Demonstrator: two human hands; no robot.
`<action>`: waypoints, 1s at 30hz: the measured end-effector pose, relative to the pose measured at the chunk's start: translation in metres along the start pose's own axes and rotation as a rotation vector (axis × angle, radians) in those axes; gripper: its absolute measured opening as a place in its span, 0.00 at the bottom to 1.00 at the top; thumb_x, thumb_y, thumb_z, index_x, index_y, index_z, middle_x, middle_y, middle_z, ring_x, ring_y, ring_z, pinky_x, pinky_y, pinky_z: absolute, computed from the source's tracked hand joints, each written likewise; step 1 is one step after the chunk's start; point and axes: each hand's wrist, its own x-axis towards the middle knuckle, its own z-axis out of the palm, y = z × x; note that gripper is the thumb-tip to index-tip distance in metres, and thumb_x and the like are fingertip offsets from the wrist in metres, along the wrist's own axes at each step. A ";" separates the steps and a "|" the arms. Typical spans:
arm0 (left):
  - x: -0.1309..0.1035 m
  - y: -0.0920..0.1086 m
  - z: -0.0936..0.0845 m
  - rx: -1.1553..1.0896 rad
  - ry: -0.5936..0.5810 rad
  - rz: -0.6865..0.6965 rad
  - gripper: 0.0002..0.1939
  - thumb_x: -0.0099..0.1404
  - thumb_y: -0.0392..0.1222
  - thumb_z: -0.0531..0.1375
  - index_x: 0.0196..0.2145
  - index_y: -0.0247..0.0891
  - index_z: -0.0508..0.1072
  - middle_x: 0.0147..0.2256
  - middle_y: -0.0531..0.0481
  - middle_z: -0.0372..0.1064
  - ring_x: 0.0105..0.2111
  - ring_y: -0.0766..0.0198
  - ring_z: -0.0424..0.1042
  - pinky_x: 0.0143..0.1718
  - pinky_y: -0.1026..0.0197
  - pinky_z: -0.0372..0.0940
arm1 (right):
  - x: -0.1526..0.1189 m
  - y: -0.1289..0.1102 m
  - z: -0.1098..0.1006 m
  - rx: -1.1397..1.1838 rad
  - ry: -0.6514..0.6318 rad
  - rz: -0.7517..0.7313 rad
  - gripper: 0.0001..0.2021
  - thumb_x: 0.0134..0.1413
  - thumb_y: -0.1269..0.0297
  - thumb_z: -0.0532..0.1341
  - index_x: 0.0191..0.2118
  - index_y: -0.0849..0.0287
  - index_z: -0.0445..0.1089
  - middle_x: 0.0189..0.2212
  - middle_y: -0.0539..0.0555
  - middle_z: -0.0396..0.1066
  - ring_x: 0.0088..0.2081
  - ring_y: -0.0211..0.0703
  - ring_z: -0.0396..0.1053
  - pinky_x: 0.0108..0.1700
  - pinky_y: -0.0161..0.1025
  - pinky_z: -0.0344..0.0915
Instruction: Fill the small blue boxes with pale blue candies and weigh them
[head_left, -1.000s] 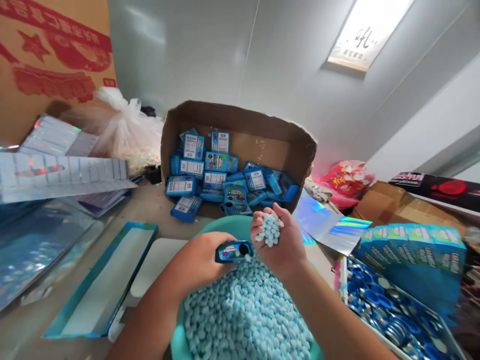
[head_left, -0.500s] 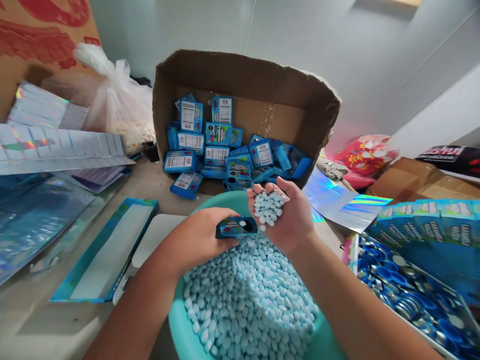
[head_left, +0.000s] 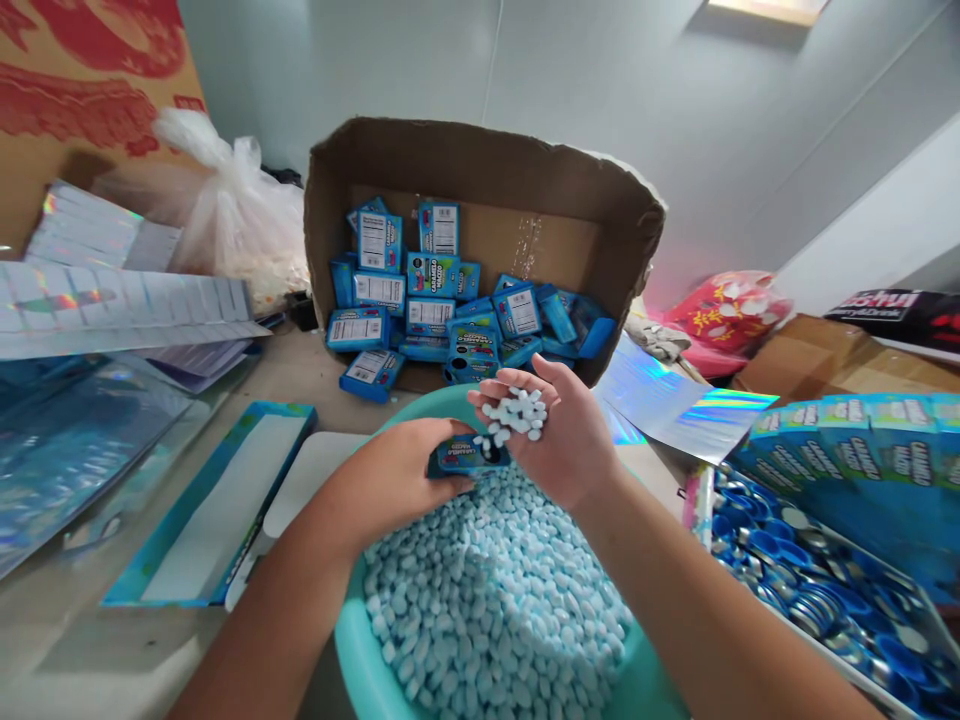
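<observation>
In my left hand (head_left: 401, 460) is a small blue carton (head_left: 461, 457) printed "Caramelo Macizo", gripped by its left end between thumb and fingers. My right hand (head_left: 574, 440) is cupped palm up just beside it, tilted toward the carton. A handful of pale blue candies (head_left: 519, 412) lies in that palm, and a few sit at the dark opening of the carton. Under both hands stands a turquoise bowl (head_left: 351, 640) heaped with the same candies (head_left: 495, 610). How full the carton is cannot be seen.
Behind the bowl, a cardboard box (head_left: 480, 150) on its side holds many blue cartons (head_left: 433, 272). A long blue tray (head_left: 202, 510) lies left. At right are blue-and-silver lids (head_left: 787, 560) in a container and a row of printed blue packs (head_left: 855, 450). A plastic bag (head_left: 240, 220) stands back left.
My right hand has moved left and tipped toward the carton. Candies have slid from the palm to the carton's opening, and the handful is smaller. My left hand keeps its grip.
</observation>
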 end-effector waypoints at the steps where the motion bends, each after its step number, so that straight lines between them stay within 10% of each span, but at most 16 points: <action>1: 0.000 0.000 0.000 0.011 0.006 -0.002 0.23 0.58 0.42 0.68 0.53 0.48 0.76 0.50 0.50 0.77 0.49 0.48 0.75 0.51 0.54 0.67 | 0.000 0.000 0.001 -0.009 0.009 0.011 0.17 0.61 0.54 0.57 0.31 0.61 0.75 0.29 0.56 0.78 0.37 0.46 0.78 0.45 0.40 0.73; 15: -0.003 0.001 -0.001 0.061 0.055 -0.038 0.27 0.60 0.46 0.67 0.57 0.46 0.73 0.54 0.48 0.74 0.53 0.46 0.73 0.53 0.53 0.65 | -0.003 0.005 -0.006 -0.578 0.003 -0.363 0.26 0.61 0.40 0.58 0.40 0.60 0.81 0.42 0.59 0.79 0.50 0.50 0.73 0.57 0.46 0.64; 20: -0.006 0.007 -0.006 0.117 0.207 -0.159 0.17 0.61 0.46 0.65 0.48 0.47 0.70 0.42 0.54 0.77 0.37 0.56 0.77 0.33 0.61 0.63 | 0.002 0.004 -0.019 -0.811 0.040 -0.400 0.25 0.64 0.42 0.56 0.58 0.51 0.71 0.51 0.55 0.75 0.57 0.50 0.68 0.63 0.51 0.57; 24: -0.008 0.012 -0.011 0.155 0.263 -0.145 0.09 0.62 0.41 0.62 0.41 0.48 0.71 0.37 0.57 0.75 0.30 0.62 0.73 0.32 0.62 0.60 | 0.002 0.007 -0.021 -1.086 -0.014 -0.393 0.21 0.64 0.49 0.57 0.57 0.53 0.71 0.54 0.57 0.74 0.53 0.52 0.70 0.57 0.50 0.63; 30: -0.007 0.010 -0.008 0.060 0.154 -0.029 0.13 0.64 0.39 0.61 0.47 0.49 0.71 0.48 0.55 0.75 0.48 0.57 0.74 0.39 0.63 0.63 | -0.003 0.009 -0.011 -1.371 -0.123 -0.513 0.11 0.61 0.58 0.61 0.41 0.55 0.79 0.39 0.53 0.75 0.36 0.44 0.71 0.36 0.40 0.64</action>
